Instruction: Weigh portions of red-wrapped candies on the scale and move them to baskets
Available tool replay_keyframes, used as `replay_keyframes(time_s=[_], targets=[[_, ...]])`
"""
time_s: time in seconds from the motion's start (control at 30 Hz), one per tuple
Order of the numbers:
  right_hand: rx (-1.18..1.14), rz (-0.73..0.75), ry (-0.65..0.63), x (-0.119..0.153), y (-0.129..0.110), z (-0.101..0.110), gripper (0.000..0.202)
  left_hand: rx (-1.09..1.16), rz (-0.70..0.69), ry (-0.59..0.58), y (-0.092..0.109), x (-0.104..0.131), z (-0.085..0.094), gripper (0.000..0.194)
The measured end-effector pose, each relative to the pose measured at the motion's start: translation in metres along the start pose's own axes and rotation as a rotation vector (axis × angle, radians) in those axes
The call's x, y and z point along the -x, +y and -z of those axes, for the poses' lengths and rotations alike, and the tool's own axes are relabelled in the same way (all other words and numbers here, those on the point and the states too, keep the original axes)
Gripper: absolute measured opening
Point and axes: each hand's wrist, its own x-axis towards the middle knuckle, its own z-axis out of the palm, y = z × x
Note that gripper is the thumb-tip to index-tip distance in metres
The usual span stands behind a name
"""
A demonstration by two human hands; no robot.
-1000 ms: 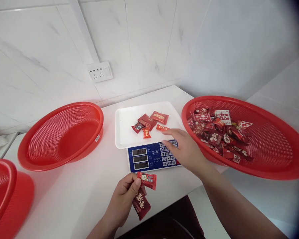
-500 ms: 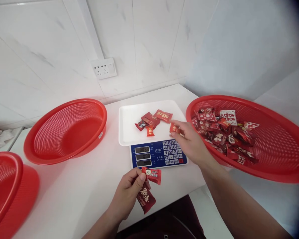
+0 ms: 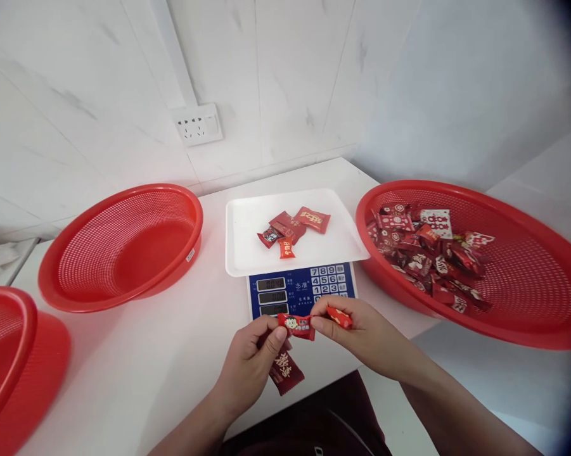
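Fingers [image 3: 272, 345] of the left hand [image 3: 247, 361] pinch a small cartoon-faced packet [image 3: 297, 325], and a maroon packet [image 3: 286, 372] hangs below from the same grip. Those of the right hand [image 3: 365, 329] grasp an orange-red packet [image 3: 340, 316], their tips meeting the right end of the cartoon-faced packet. Both hands are over the near part of a white surface [image 3: 171, 354], at the front of a blue scale [image 3: 304, 292]. On its white tray [image 3: 242, 221] lies an overlapping cluster of red packets [image 3: 289, 228]. To the right, a perforated red basket [image 3: 527, 266] holds a heap of wrapped packets [image 3: 418, 263]. Leftward stand a farther basket [image 3: 145, 266] and a nearer basket [image 3: 47, 367], cut off by the edge of view. Behind the surface rises a tiled wall [image 3: 76, 133], pale with grey veining, where a white socket panel [image 3: 197, 125] sits beneath slim trunking [image 3: 173, 50]. Crumpled pale material [image 3: 0, 261] lies at far left; a plain wall [image 3: 456, 95] closes the right side.
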Motion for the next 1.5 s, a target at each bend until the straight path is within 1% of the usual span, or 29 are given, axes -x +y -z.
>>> replay_keyframes(time_s=[0.07,0.2,0.27,0.33,0.4,0.47,0.53,0.6,0.73,0.83,0.93,1.1,1.5], targets=[[0.042,0.018,0.084,-0.002,0.002,0.008,0.021,0.012,0.022,-0.014,-0.004,0.002,0.001,0.031],[0.153,-0.002,0.402,-0.019,0.013,0.032,0.020,0.130,0.162,-0.086,-0.015,0.007,0.002,0.031],[0.221,-0.026,0.512,-0.033,0.018,0.042,0.019,0.182,0.215,-0.116,-0.021,0.011,0.002,0.031],[0.278,-0.032,0.564,-0.048,0.021,0.047,0.019,0.211,0.247,-0.133,-0.026,0.014,0.002,0.032],[0.327,-0.036,0.592,-0.060,0.022,0.048,0.021,0.227,0.259,-0.133,-0.028,0.016,0.002,0.033],[0.365,-0.032,0.631,-0.064,0.022,0.045,0.027,0.235,0.257,-0.129,-0.027,0.017,0.002,0.033],[0.392,-0.012,0.666,-0.059,0.022,0.041,0.031,0.241,0.255,-0.127,-0.026,0.018,0.003,0.034],[0.403,0.010,0.662,-0.046,0.022,0.037,0.030,0.241,0.258,-0.129,-0.025,0.017,0.003,0.034],[0.377,0.008,0.617,-0.018,0.029,0.031,0.025,0.236,0.285,-0.155,-0.026,0.016,0.002,0.035],[0.362,0.001,0.622,-0.006,0.035,0.030,0.022,0.230,0.291,-0.185,-0.027,0.014,-0.001,0.034],[0.359,-0.005,0.615,-0.002,0.039,0.030,0.022,0.225,0.291,-0.210,-0.026,0.013,-0.003,0.032],[0.369,-0.034,0.585,0.000,0.040,0.029,0.023,0.215,0.290,-0.213,-0.024,0.013,-0.004,0.031],[0.359,-0.012,0.510,0.000,0.039,0.025,0.025,0.194,0.280,-0.228,-0.026,0.014,-0.003,0.029]])
